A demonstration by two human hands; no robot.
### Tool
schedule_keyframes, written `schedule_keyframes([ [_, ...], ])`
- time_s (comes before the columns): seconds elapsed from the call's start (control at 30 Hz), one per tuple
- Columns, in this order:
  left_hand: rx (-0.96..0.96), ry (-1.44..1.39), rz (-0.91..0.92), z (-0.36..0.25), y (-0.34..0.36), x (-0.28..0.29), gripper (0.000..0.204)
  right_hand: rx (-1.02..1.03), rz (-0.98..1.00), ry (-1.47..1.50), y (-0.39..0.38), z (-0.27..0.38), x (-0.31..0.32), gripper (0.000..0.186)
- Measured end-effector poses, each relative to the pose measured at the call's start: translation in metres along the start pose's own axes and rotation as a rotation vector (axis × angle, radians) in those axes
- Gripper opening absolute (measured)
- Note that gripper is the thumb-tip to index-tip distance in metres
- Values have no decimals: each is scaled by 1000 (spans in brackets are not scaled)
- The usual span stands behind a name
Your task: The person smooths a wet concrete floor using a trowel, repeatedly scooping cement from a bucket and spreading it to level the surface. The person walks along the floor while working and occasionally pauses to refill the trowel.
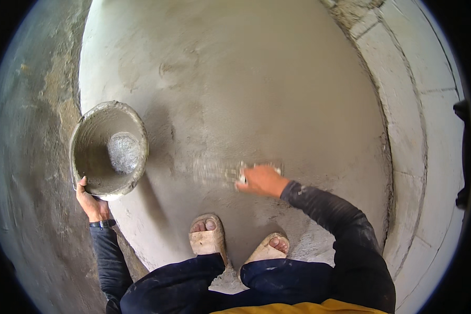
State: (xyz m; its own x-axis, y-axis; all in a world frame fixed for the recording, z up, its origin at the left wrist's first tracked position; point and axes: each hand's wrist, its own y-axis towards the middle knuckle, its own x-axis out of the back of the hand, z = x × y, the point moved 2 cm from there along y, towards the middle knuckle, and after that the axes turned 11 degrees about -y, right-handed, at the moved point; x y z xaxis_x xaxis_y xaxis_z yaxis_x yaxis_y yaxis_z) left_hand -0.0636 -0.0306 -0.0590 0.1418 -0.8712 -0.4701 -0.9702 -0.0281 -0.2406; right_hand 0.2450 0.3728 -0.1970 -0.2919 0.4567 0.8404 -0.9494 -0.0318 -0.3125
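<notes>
My left hand (92, 203) grips the lower rim of a round, mortar-caked bucket (83, 152), its thumb over the edge. The bucket is tilted so that its inside shows; a pale, shiny patch lies at its bottom. Closed around the handle of a flat trowel (214, 170) is my right hand (262, 180). The trowel's blade is smeared by motion and lies against the wet grey cement surface (277, 94), left of the hand. Part of the handle is hidden by my fingers.
My feet in tan sandals (206, 246) stand on the cement near the lower middle. Pale blocks (408, 146) form a border along the right, with a dark gap beside the cement. Rough, darker ground (31, 172) runs along the left edge.
</notes>
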Motion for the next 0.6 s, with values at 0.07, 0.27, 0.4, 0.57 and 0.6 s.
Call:
schedule_keyframes([
  [0.07,48,-24,37,11,16,-10,30,11,142,-37,-39,9,-18,54],
  [0.27,92,-109,217,42,146,-124,43,-219,42,290,-135,16,-14,56],
  [0.4,-11,-178,241,70,219,-215,43,-404,-89,547,-155,8,1,57],
  [0.57,21,-113,164,112,224,-264,37,-519,-485,383,-131,-27,36,58],
  [0.6,60,-113,191,119,215,-262,55,-530,-494,385,-123,-41,48,57],
])
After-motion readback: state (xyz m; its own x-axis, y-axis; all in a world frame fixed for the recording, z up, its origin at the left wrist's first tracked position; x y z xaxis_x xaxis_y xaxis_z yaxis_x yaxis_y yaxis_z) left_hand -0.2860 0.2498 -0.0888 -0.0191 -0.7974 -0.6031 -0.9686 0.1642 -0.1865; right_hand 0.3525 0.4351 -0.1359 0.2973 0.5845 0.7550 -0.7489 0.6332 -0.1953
